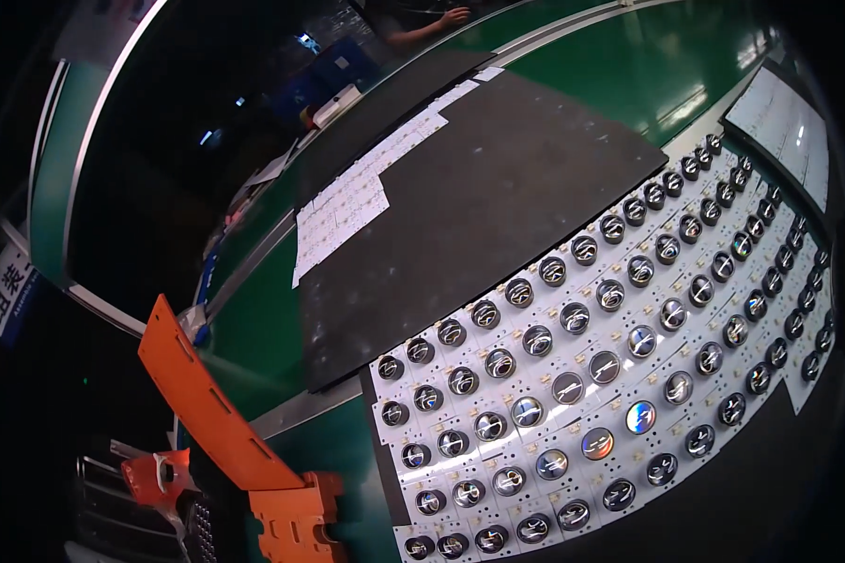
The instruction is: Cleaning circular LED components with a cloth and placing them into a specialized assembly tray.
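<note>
A: Where are the lenses [606, 367]?
B: Just beside the black mat [498, 188], along its near right-hand edge. They are round and dark-rimmed, sitting in long rows on white boards [587, 343] laid close together.

A: What is under those boards?
B: A dark sheet [723, 488], which shows past their edge on the side away from the mat.

A: Do the lenses all look alike?
B: Similar in shape. Most carry pale streaks of reflected light, and a few show rainbow colours.

A: And the hands?
B: Neither the wearer's left hand nor right hand is in view, so I cannot tell whether the fingers are apart, together or clamped on something. Another person's hand [455, 17] shows well beyond the mat's far side; it is too small to make out its fingers.

A: What lies on the mat?
B: Flat white panels [343, 211] along its far left edge, touching one another in a stepped patch. Under the mat is a green table [620, 80].

A: Anything orange?
B: Yes, a long orange strip [211, 399] left of the mat's near corner, with an orange bracket [296, 521] at the strip's lower end.
</note>
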`<action>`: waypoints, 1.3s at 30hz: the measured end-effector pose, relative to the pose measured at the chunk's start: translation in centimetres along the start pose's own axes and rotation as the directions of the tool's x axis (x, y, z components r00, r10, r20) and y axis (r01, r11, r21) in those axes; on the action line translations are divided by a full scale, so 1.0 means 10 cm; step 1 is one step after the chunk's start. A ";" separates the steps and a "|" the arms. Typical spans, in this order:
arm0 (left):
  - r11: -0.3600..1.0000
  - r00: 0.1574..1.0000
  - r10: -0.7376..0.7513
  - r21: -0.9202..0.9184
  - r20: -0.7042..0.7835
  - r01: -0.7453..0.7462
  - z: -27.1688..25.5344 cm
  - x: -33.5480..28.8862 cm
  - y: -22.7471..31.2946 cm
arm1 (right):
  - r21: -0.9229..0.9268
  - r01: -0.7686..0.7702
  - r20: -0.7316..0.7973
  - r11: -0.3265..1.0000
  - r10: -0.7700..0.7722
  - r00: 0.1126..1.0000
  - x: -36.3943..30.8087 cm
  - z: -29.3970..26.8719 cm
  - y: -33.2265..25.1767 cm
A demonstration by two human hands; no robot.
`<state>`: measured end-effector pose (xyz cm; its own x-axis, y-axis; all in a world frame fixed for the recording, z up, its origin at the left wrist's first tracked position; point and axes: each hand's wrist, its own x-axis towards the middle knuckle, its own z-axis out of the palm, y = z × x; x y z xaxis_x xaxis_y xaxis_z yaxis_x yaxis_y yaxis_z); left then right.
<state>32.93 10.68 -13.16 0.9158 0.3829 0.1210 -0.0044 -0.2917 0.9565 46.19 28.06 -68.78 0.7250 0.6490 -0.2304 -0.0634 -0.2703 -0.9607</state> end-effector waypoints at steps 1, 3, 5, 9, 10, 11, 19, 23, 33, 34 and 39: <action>1.000 1.000 0.000 0.011 0.001 0.000 -0.01 0.01 0.01 | 0.042 -0.023 -0.021 0.999 0.024 1.000 -0.07 0.10 0.07; 1.000 1.000 0.002 0.029 0.007 -0.002 0.00 0.00 0.01 | 0.127 -0.067 -0.061 0.990 0.076 0.995 -0.22 0.28 0.19; 0.999 1.000 0.008 0.040 0.012 -0.008 0.03 -0.02 0.02 | 0.206 -0.106 -0.099 0.973 0.129 0.987 -0.37 0.40 0.33; 0.999 1.000 0.014 0.031 0.002 -0.015 0.07 -0.07 0.01 | 0.332 -0.184 -0.154 0.925 0.245 0.957 -0.80 0.48 0.66; 1.000 1.000 0.018 0.024 0.001 -0.018 0.09 -0.07 0.00 | 0.360 -0.200 -0.169 0.911 0.275 0.947 -0.90 0.46 0.74; 1.000 1.000 0.022 0.014 -0.002 -0.022 0.10 -0.07 0.00 | 0.387 -0.215 -0.184 0.897 0.303 0.935 -1.00 0.43 0.81; 0.988 0.983 -0.153 0.023 -0.105 0.156 0.18 -0.04 0.24 | 0.513 -0.285 -0.319 0.810 0.488 0.813 -2.09 -0.59 1.19; 0.985 0.970 -0.116 0.105 -0.213 0.141 0.32 0.08 0.26 | 0.553 -0.273 -0.371 0.787 0.526 0.765 -2.53 -1.83 -0.03; 0.964 0.971 0.154 0.241 -0.180 -0.108 0.21 -0.31 0.40 | 0.304 0.447 -0.848 0.841 0.025 0.529 -4.08 -3.65 -2.06; 0.983 0.978 0.071 0.180 -0.194 -0.036 0.21 -0.34 0.47 | 0.273 0.486 -0.887 0.831 0.021 0.461 -4.20 -3.71 -2.51; 0.922 0.999 0.035 -0.386 0.034 -0.019 0.07 -0.85 0.33 | -0.077 0.741 -0.727 0.667 -0.546 0.416 -4.61 -3.44 -4.00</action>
<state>25.42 5.83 -11.27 0.9283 0.3424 0.1450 -0.1763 0.0619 0.9824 38.85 -15.47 -14.36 0.8349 -0.0993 0.5414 0.5478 0.2455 -0.7997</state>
